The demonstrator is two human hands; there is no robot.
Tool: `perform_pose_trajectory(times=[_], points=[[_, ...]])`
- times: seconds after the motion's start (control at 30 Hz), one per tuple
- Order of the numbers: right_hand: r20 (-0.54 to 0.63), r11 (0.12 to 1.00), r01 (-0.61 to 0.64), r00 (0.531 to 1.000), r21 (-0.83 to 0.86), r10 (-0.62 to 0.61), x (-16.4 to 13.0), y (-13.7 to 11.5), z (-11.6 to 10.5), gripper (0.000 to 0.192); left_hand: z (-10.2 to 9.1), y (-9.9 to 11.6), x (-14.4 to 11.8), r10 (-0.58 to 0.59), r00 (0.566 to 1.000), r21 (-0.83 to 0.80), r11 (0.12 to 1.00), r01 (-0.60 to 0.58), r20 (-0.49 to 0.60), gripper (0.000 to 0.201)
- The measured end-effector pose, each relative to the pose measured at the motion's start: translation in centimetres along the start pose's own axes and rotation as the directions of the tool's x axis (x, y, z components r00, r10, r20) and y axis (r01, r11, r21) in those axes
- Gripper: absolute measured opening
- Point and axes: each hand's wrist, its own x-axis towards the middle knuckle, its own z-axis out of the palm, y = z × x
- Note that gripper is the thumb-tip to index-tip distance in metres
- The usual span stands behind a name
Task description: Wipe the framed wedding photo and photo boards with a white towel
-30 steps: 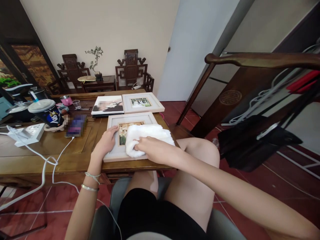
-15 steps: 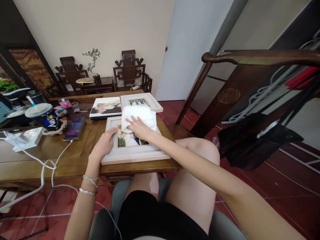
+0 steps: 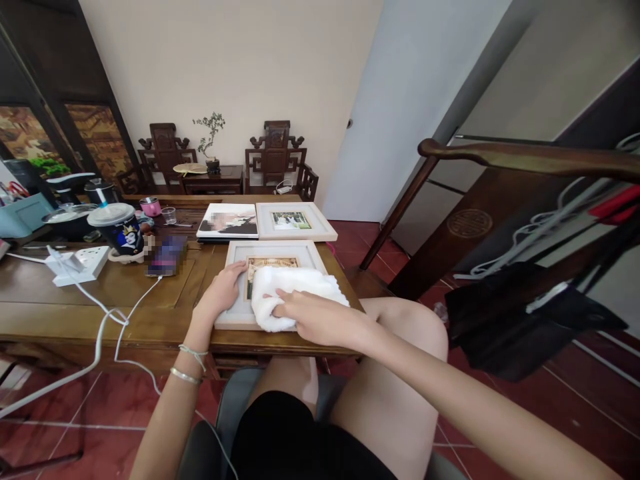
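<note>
A white picture frame (image 3: 235, 252) lies flat near the front edge of the wooden table (image 3: 100, 313). My left hand (image 3: 223, 291) rests on the frame's left border, fingers spread. My right hand (image 3: 315, 317) presses a folded white cloth (image 3: 290, 288) onto the lower part of the frame's glass. The cloth covers most of the photo; only its top strip shows.
Two more framed pictures (image 3: 295, 221) lie behind it. To the left are a phone (image 3: 167, 256) on a white cable, a power strip (image 3: 80, 265), a lidded cup (image 3: 117, 229) and small cups. A dark wooden rail (image 3: 525, 157) with hanging items stands at right.
My right hand drew the cloth from the frame's far edge back toward me, over the lower part of the glass. The left hand stayed on the frame's left border.
</note>
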Motion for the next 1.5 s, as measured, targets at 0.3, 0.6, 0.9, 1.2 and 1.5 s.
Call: perform_pose_trajectory(times=[0.3,0.6,0.9,1.2,1.5], points=[[-0.236,0.985,-0.099,0.970,-0.139,0.064,7.6,6.9,3.5,0.062,0.2,-0.3,0.3,0.029,0.999,-0.034,0.999,-0.029,-0.018,0.060],[-0.203,0.984,-0.109,0.976,-0.140,0.079,8.2,5.0,2.7,0.060,0.2,-0.3,0.3,0.046,0.999,-0.014,0.999,-0.046,-0.016,0.062],[0.131,0.993,0.083,0.987,0.081,-0.093,0.8,0.7,-2.3,0.041,0.3,0.1,-0.1,-0.011,0.999,-0.019,1.000,0.010,-0.032,0.060],[-0.114,0.989,-0.031,0.993,-0.142,0.015,4.5,3.6,1.5,0.052,0.3,-0.2,0.1,0.020,0.999,-0.027,0.999,-0.021,-0.027,0.062],[-0.302,0.938,-0.246,0.938,-0.244,0.168,10.5,6.8,1.4,0.048,0.0,-0.2,0.3,0.063,0.997,-0.026,0.998,-0.064,-0.040,0.061]])
